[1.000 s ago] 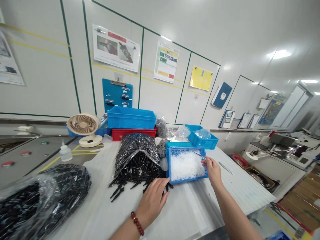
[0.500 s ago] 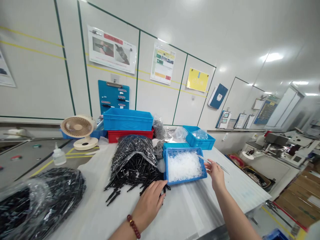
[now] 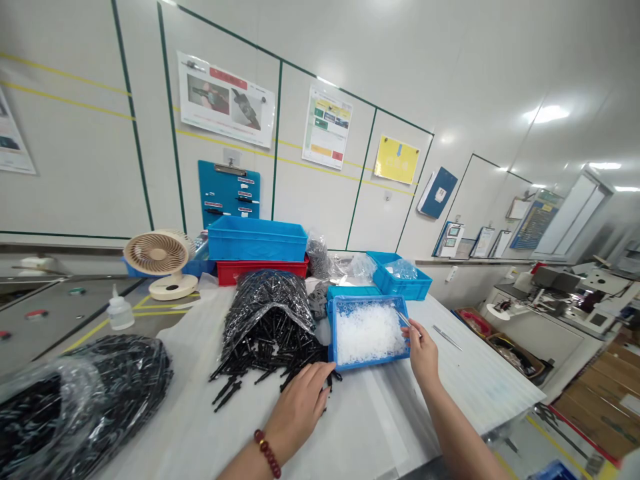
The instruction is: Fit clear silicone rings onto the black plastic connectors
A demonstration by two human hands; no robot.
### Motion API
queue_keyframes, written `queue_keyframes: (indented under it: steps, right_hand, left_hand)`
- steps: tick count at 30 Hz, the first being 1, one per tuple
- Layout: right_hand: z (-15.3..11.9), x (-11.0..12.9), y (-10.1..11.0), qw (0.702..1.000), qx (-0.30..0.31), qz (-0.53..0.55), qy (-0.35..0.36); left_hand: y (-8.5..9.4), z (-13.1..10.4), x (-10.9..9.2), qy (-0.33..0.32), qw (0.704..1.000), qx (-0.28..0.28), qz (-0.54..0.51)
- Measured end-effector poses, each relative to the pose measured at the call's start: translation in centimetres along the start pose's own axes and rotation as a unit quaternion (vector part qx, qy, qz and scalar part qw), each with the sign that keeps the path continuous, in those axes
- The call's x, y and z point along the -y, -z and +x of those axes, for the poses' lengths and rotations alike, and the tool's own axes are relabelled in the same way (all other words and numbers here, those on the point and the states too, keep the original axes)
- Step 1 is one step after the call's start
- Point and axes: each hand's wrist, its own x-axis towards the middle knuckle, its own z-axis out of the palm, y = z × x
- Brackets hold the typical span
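Observation:
A blue tray (image 3: pixel 370 365) full of small white translucent pieces (image 3: pixel 370 333) stands tilted on the white-covered table. My left hand (image 3: pixel 303 397), with a beaded bracelet at the wrist, lies flat with fingers out, its fingertips at the tray's front left corner. At the tray's right side, my right hand (image 3: pixel 420 343) is closed on slim metal tweezers (image 3: pixel 403 317), whose tips point over the tray's rim. Another pointed metal tool (image 3: pixel 447 337) lies on the table to the right. Beside the tray, black parts (image 3: pixel 270 340) spill from an open clear bag (image 3: pixel 265 293).
Behind are a blue bin (image 3: pixel 257 240) on a red bin (image 3: pixel 260 272), and another blue bin (image 3: pixel 403 283) with plastic bags. A fan (image 3: pixel 167 263), a squeeze bottle (image 3: pixel 120 312) and a second bag of black parts (image 3: pixel 110 393) are on the left.
My right hand has moved slightly left and closer to the tray with the tweezers. The other metal tool now shows apart from my hand. My left hand stays in place.

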Motion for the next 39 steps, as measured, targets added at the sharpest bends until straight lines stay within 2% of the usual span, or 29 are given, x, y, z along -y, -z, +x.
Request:
queue_keyframes:
  steps: [12, 19, 32, 39]
  right_hand:
    - [0.1, -0.7, -0.6, 0.997, 0.025, -0.060, 0.030]
    - [-0.2, -1.1, -0.6, 0.996, 0.015, -0.075, 0.040]
    - [-0.3, -1.2, -0.5, 1.000, 0.009, -0.008, -0.017]
    - [-2.7, -0.3, 1.2, 0.996, 0.047, 0.038, -0.072]
  left_hand:
    - [0.6, 0.2, -0.4, -0.002, 1.000, 0.004, -0.014]
    - [0.5, 0.2, -0.3, -0.002, 1.000, 0.018, -0.016]
    - [0.3, 0.2, -0.1, 0.010, 0.999, 0.027, -0.017]
    - [0.5, 0.5, 0.0, 0.026, 0.999, 0.013, -0.031]
